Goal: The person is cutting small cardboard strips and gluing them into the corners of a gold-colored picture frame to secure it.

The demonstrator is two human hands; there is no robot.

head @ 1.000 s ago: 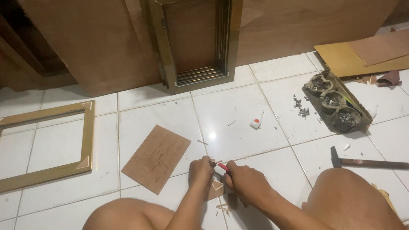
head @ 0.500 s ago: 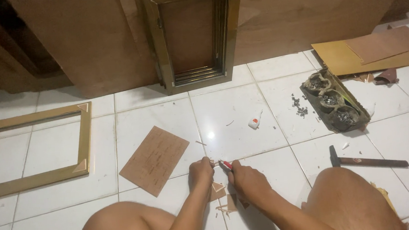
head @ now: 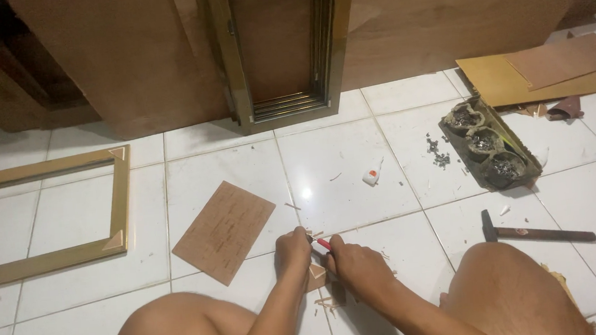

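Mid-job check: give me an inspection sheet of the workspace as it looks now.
Surface: white tiled floor, wood slivers by the hands.
Job's things: small brown piece under the hands; red-handled tool between them.
Clutter: brown board, gold frame lying flat, glue bottle, tray of small hardware, hammer, stacked sheets.
Grippers: left hand presses the piece; right hand grips the tool.
Cables: nothing seen.
Surroundings: second frame leaning on wooden panels.
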